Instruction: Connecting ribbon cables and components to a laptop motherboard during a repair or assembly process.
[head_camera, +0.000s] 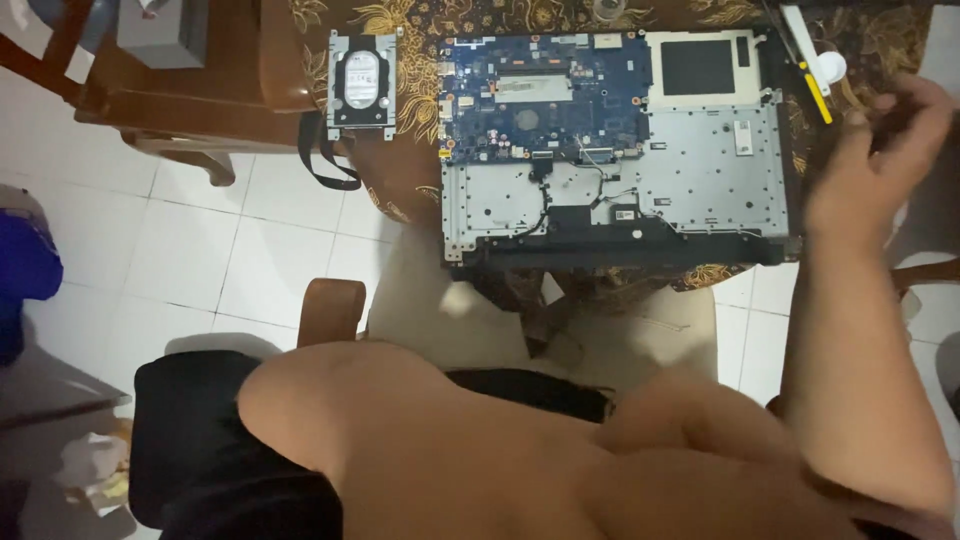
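Lying opened on a brown, gold-patterned tablecloth (410, 100), a laptop chassis (700, 170) was seen with its blue circuit board (545, 95) bared above flat, perforated grey metal. A boxy silver hard drive (362, 82) was placed just left of it, apart. The right hand (875, 165) was raised beside the chassis's right edge, blurred; whether its fingers were spread or pinching could not be told. A yellow-and-black tool (815, 92) was laid near that hand. The left hand was not seen.
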